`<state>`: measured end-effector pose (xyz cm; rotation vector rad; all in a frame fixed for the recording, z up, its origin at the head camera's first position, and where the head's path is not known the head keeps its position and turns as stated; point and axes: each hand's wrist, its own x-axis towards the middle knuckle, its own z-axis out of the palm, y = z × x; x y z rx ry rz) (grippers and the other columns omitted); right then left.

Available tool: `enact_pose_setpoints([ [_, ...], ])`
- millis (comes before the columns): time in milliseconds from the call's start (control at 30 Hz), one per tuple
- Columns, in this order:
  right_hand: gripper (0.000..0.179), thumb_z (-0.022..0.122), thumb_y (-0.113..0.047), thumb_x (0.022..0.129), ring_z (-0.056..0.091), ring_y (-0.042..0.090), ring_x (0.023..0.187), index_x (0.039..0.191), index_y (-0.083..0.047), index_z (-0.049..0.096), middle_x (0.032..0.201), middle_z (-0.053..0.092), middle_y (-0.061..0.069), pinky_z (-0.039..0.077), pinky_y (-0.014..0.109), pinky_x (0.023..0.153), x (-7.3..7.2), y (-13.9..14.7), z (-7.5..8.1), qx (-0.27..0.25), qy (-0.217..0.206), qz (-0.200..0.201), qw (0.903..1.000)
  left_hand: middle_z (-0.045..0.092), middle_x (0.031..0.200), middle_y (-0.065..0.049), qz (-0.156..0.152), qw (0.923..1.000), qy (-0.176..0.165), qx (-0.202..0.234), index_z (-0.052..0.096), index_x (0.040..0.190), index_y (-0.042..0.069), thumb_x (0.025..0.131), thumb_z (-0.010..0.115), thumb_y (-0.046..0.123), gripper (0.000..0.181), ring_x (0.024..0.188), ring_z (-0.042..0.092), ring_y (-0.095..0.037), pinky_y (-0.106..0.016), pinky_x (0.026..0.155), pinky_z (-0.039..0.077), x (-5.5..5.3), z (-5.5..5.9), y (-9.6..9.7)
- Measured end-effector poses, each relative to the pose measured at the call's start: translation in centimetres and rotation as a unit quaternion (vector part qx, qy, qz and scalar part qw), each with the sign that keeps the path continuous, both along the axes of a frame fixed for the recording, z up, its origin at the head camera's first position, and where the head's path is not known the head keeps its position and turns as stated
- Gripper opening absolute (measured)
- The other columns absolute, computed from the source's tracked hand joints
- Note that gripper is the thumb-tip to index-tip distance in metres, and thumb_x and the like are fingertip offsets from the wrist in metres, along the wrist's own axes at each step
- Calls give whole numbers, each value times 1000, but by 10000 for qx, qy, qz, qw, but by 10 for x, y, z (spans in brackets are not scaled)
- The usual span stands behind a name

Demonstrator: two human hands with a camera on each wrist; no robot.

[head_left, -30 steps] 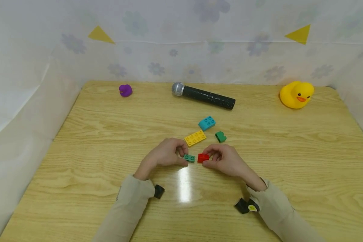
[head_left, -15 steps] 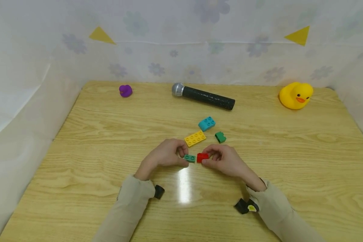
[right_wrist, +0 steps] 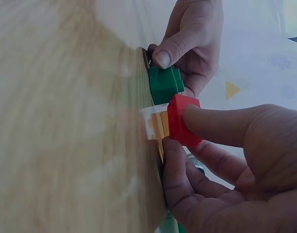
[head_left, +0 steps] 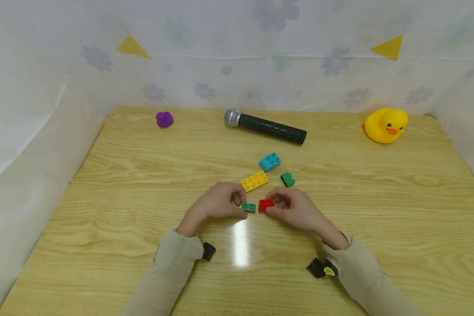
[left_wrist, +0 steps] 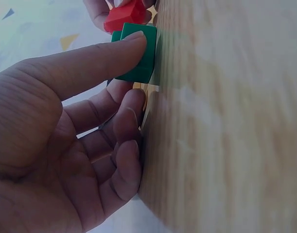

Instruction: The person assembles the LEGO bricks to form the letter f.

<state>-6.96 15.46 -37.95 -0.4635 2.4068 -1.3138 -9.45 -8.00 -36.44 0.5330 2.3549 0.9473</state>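
Note:
My left hand [head_left: 220,202] pinches a small green toy brick [head_left: 249,207] between thumb and fingers, its two studs facing up in the head view. Just to the right, a red toy brick [head_left: 265,206] is pinched by my right hand [head_left: 294,210]. A narrow gap separates the two bricks in the head view. From the left wrist, the thumb presses on the side of the green brick [left_wrist: 138,56], with the red brick [left_wrist: 125,15] beyond it. The right wrist view shows the thumb on the red brick [right_wrist: 180,121], close to the green one [right_wrist: 165,85].
Beyond the hands lie a yellow brick [head_left: 254,181], a blue brick [head_left: 270,162] and a second green brick [head_left: 287,179]. Farther back are a black microphone [head_left: 272,128], a purple toy duck [head_left: 164,119] and a yellow rubber duck [head_left: 386,126]. A patterned curtain [head_left: 237,83] hangs behind the table [head_left: 122,184].
Both hands keep their bricks in nearly the same place. The red brick came slightly closer to the green one, then drew back a little to the right.

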Motion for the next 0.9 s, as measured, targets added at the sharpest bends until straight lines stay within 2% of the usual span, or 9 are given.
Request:
enact_pose_setpoints([
  [233,22,70,-14,88,59,15,78,106,-2,64,94,66,7,50,28,70,-1,1,2,3,47,-137,9999,59,80,2,13,9999,75,-130,63,88,14,77,82,20,23,75,52,-14,-29,70,42,1,1,2],
  [600,22,67,-10,90,63,20,84,109,0,62,102,67,12,51,26,75,4,-2,7,-728,144,-519,9959,61,82,3,162,9996,-26,-236,64,87,14,77,81,21,22,76,54,-14,-29,70,44,3,1,5],
  [767,23,68,-10,90,63,21,85,110,-1,62,104,66,12,51,26,75,4,-2,7,-856,242,-590,9943,62,82,3,290,9994,-56,-184,64,87,13,77,81,21,22,76,56,-14,-28,71,45,5,2,6],
  [900,23,68,-10,89,64,21,85,110,-2,62,104,67,11,52,27,75,4,-3,6,-918,236,-644,9934,62,82,4,241,9996,40,-161,64,86,13,77,82,21,21,76,56,-14,-29,71,46,5,2,7],
])
